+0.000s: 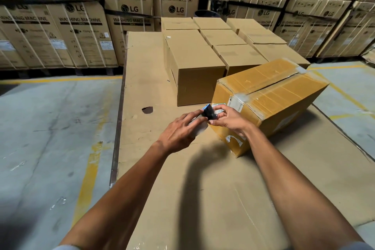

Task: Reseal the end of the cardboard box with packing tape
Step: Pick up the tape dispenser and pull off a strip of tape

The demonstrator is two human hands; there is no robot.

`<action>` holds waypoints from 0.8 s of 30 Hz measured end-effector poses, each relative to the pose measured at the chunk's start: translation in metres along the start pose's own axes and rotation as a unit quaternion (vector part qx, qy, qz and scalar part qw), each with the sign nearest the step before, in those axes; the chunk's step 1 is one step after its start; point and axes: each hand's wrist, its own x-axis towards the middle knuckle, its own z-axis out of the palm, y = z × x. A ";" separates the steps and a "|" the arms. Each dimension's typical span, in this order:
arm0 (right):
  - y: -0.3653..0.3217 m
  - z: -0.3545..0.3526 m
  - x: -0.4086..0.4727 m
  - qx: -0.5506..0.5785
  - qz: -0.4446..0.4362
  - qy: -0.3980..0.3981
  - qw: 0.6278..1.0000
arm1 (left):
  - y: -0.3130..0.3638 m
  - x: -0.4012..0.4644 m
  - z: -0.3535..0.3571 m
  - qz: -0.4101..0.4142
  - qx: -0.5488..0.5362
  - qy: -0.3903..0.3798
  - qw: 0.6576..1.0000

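A yellow-brown cardboard box (269,95) lies on a flat cardboard sheet (203,178), its near end turned toward me, with old clear tape along its top seam. My left hand (178,132) grips a roll of clear packing tape (199,127) fitted with a black and blue cutter (209,110). My right hand (231,119) pinches at the tape's edge by the cutter, just in front of the box's near end. The roll is mostly hidden under my left fingers.
Several plain brown boxes (198,67) stand packed together behind the yellow-brown box. Tall stacks of washing machine cartons (81,32) line the back. Grey concrete floor (50,138) with yellow lines lies to the left and right of the sheet.
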 end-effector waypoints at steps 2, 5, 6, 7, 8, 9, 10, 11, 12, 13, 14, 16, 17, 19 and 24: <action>-0.002 0.006 0.004 -0.021 -0.011 0.014 1.000 | -0.006 -0.002 -0.002 0.005 -0.012 -0.008 1.000; 0.005 0.012 0.018 -0.050 -0.038 0.043 0.997 | -0.013 -0.005 -0.002 0.007 -0.022 -0.018 1.000; 0.003 0.015 0.018 -0.051 -0.047 0.046 0.997 | -0.014 -0.006 -0.002 0.006 -0.024 -0.017 1.000; 0.000 0.018 0.017 -0.046 -0.055 0.049 0.996 | -0.015 -0.007 -0.002 0.004 -0.029 -0.015 0.999; -0.002 0.021 0.016 -0.036 -0.060 0.045 0.997 | -0.017 -0.008 -0.002 0.001 -0.034 -0.012 0.999; -0.002 0.022 0.017 -0.030 -0.061 0.040 0.997 | -0.017 -0.009 -0.002 -0.003 -0.037 -0.010 0.999; -0.002 0.022 0.018 -0.026 -0.064 0.033 0.997 | -0.018 -0.010 -0.002 -0.006 -0.036 -0.008 0.999; -0.002 0.023 0.018 -0.021 -0.065 0.028 0.997 | -0.018 -0.010 -0.002 -0.010 -0.034 -0.007 0.999; 0.001 0.024 0.021 -0.015 -0.066 0.024 0.997 | -0.019 -0.011 -0.002 -0.013 -0.030 -0.005 0.999; 0.006 0.023 0.026 -0.010 -0.066 0.023 0.997 | -0.019 -0.012 -0.001 -0.014 -0.027 -0.003 1.000; 0.009 0.023 0.029 -0.005 -0.067 0.023 0.997 | -0.019 -0.012 -0.001 -0.015 -0.022 -0.001 1.000; 0.010 0.025 0.030 0.010 -0.066 0.022 0.998 | -0.019 -0.012 0.001 -0.014 -0.009 -0.001 1.000; 0.009 0.027 0.028 0.023 -0.066 0.019 0.997 | -0.018 -0.013 0.003 -0.014 -0.002 -0.005 1.000; 0.012 0.031 0.031 0.049 -0.060 0.005 0.997 | -0.015 -0.013 0.006 -0.015 0.014 -0.014 1.000; 0.027 0.049 0.035 0.089 -0.034 -0.012 0.995 | -0.014 -0.019 0.014 -0.056 0.028 -0.043 0.997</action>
